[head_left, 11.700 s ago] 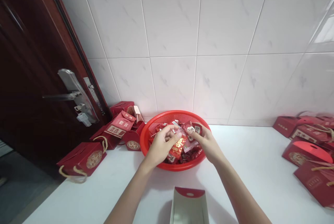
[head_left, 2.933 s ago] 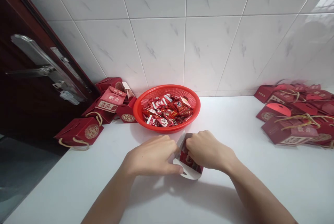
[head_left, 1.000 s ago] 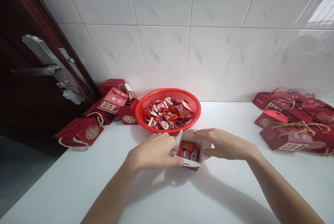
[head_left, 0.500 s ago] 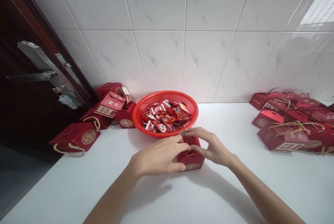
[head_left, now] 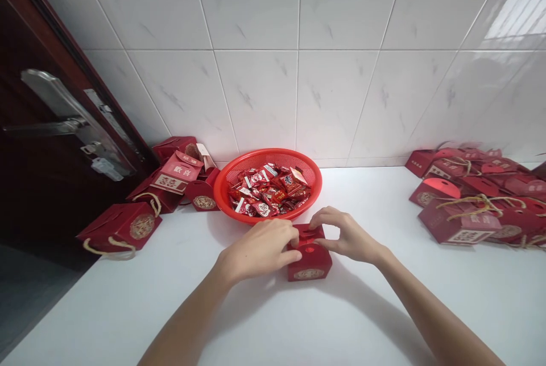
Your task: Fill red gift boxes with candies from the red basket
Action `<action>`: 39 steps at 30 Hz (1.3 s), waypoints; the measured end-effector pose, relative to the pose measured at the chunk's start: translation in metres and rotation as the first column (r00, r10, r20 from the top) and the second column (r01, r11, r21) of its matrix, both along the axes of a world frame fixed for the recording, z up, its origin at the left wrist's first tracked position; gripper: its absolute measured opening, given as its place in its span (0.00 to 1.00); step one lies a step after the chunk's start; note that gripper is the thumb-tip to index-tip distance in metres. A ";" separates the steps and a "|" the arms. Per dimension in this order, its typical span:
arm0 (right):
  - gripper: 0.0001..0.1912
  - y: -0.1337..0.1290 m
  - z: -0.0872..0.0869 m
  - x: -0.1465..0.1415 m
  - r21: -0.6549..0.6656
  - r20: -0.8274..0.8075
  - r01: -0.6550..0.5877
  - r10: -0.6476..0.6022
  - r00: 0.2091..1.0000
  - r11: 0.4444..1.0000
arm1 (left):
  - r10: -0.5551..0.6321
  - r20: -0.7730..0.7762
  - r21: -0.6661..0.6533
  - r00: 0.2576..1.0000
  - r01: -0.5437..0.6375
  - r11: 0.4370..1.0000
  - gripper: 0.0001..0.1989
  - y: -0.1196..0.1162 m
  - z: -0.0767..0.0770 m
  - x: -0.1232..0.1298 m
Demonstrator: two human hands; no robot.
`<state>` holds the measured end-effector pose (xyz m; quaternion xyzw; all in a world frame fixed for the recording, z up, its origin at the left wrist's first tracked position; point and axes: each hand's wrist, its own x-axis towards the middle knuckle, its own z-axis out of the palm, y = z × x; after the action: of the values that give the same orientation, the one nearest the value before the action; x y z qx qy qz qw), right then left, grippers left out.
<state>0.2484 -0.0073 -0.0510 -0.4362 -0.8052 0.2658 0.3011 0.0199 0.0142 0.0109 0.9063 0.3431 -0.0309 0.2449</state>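
Observation:
A small dark red gift box [head_left: 310,267] with a round gold emblem on its front stands on the white table just before the red basket. Its top flaps lean inward and hide most of the inside. My left hand [head_left: 261,248] pinches the flaps from the left, thumb at the front flap and fingers toward the back one. From the right, my right hand [head_left: 347,236] grips the same flaps between thumb and fingers. Right behind the box, a red plastic basket [head_left: 219,186] holds many red-wrapped candies [head_left: 273,189].
At left, several red gift boxes [head_left: 119,226] with twine handles sit beside a dark door [head_left: 46,184] with a metal handle [head_left: 55,126]. More such boxes [head_left: 460,221] are piled at right. A tiled wall [head_left: 336,98] rises behind the white table [head_left: 375,320].
The box's front and back flaps have folded inward over its opening. Both hands have drawn the flaps closer together at the top. The view has shifted slightly.

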 end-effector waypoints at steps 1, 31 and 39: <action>0.05 0.000 0.000 0.001 -0.001 -0.022 -0.017 0.017 1.000 1.000 | 0.043 -0.006 0.021 0.999 -0.043 0.999 0.08 0.000 -0.001 0.000; 0.05 -0.018 0.014 -0.013 0.060 0.296 -0.081 0.060 0.953 0.995 | 0.125 -0.128 0.099 0.984 -0.113 0.989 0.06 -0.007 -0.009 0.008; 0.07 -0.023 0.023 -0.017 0.047 0.492 0.005 -0.028 0.870 0.999 | 0.074 -0.123 0.050 0.990 -0.068 0.996 0.08 -0.017 -0.011 0.016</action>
<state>0.2318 -0.0304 -0.0280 -0.4896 -0.8573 0.1254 0.0977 0.0360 -0.0023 0.0001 0.8951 0.3905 -0.0711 0.2033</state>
